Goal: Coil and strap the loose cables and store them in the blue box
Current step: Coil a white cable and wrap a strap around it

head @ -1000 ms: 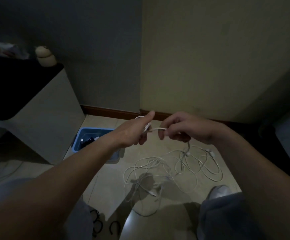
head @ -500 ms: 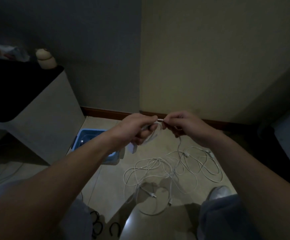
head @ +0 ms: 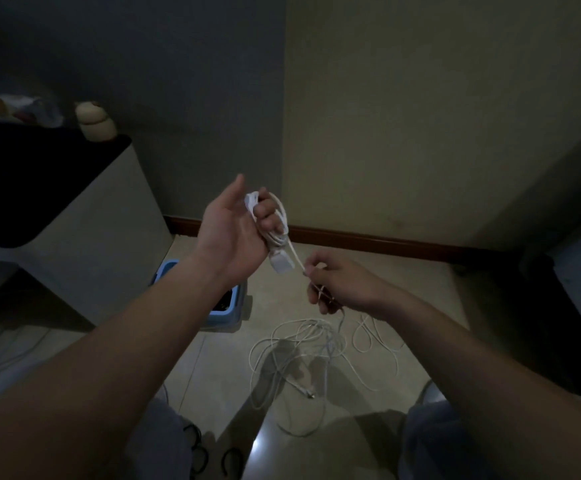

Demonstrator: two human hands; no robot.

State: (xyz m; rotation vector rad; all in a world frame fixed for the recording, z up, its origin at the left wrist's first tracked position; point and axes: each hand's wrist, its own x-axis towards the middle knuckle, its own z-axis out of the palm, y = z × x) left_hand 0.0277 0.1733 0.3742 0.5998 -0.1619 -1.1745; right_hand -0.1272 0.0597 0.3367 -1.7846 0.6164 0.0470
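Left hand (head: 235, 233) rose; right hand (head: 346, 285) pinches one cable (head: 279, 238).

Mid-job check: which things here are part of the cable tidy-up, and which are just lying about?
Job: left hand, coiled cable it grips, right hand pinching its tail, loose cables on floor, blue box.
Lying about: cabinet, beige figurine, wrapped bundle on top.

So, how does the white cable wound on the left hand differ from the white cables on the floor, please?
The white cable coil sits in tight loops round the left hand's curled fingers; the loose white cables sprawl in wide tangled loops. The coil is held in the air; the loose cables lie on the pale tiled floor. Both are thin and white.
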